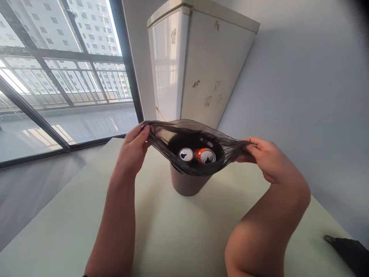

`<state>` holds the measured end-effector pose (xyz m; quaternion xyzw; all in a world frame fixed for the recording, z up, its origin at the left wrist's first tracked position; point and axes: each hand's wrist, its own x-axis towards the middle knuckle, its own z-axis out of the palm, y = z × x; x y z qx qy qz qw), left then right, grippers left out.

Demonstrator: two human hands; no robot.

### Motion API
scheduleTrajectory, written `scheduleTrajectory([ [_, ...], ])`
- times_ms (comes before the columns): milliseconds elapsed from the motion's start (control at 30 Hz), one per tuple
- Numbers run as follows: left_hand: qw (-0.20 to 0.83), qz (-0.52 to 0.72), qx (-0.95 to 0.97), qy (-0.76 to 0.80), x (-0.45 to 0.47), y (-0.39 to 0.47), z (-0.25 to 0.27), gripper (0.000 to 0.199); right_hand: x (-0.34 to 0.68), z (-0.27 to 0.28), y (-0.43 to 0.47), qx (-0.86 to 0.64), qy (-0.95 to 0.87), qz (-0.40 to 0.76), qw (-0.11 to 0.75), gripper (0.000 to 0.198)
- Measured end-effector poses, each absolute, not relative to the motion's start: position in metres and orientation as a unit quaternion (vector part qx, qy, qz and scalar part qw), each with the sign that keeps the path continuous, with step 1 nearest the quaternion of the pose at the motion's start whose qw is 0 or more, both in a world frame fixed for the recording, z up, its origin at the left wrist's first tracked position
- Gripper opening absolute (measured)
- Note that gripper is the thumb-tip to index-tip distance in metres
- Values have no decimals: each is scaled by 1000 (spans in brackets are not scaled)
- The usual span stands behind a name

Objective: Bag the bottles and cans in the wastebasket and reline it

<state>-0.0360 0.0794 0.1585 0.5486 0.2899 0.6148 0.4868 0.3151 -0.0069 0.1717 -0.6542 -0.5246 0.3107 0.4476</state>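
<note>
A thin black garbage bag (196,127) lines a small brown trash bin (188,184) on the table, its mouth stretched wide above the rim. My left hand (137,144) pinches the bag's left edge. On the opposite side, my right hand (259,154) grips the right edge. Inside the bag two opened drink cans stand close together with their tops up: one silver-topped can (186,154) on the left and an orange can (205,156) on the right. The cans' lower parts are hidden by the bag.
The bin stands on a pale green table (161,231). A worn white refrigerator (207,65) is behind it, against a wall (302,96). Glass sliding doors (66,77) are at the left. Some black material (348,252) lies at the table's right edge.
</note>
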Motion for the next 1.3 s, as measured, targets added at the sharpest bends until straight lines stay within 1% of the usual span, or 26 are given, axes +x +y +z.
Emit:
scheduleTrajectory([
  [67,492,637,538,250,-33,69,167,29,306,177,-7,-605,-506,322,524,12],
  [167,508,674,492,213,-28,62,173,32,293,183,-6,-491,-499,327,634,12],
  [233,530,696,445,191,-31,63,174,30,289,184,-5,-413,-485,346,689,12],
  [333,533,727,398,169,-44,72,175,27,290,182,0,-332,-431,352,762,5],
  [400,503,746,396,180,-52,78,175,30,290,180,3,-332,-415,337,777,7],
  [500,447,764,414,212,-53,82,175,33,281,181,9,-391,-462,292,741,20],
  [567,436,758,432,221,-45,77,176,31,267,183,10,-396,-472,268,741,26],
  [633,449,733,461,222,-34,65,177,29,250,186,9,-365,-470,274,756,28],
  [700,475,687,502,225,-22,51,180,26,235,190,5,-338,-495,317,735,27],
  [767,507,620,556,221,-13,38,182,27,223,192,2,-318,-549,365,681,21],
  [833,526,562,603,211,-6,29,183,31,216,193,0,-302,-592,384,641,19],
  [867,524,547,618,210,-4,26,183,31,214,194,0,-302,-607,380,629,22],
  [933,505,546,632,217,1,24,182,26,211,194,0,-322,-624,365,612,28],
  [1000,493,548,636,228,5,25,180,23,209,193,0,-346,-640,354,588,28],
  [1100,495,536,640,240,7,26,178,35,206,192,1,-366,-665,342,553,20],
  [1133,488,537,642,247,7,26,178,35,205,192,1,-375,-676,337,537,18],
  [1200,461,550,645,261,6,27,177,29,205,190,3,-399,-714,328,473,18],
  [1300,434,583,638,255,5,28,176,23,207,187,5,-414,-801,320,292,20],
])
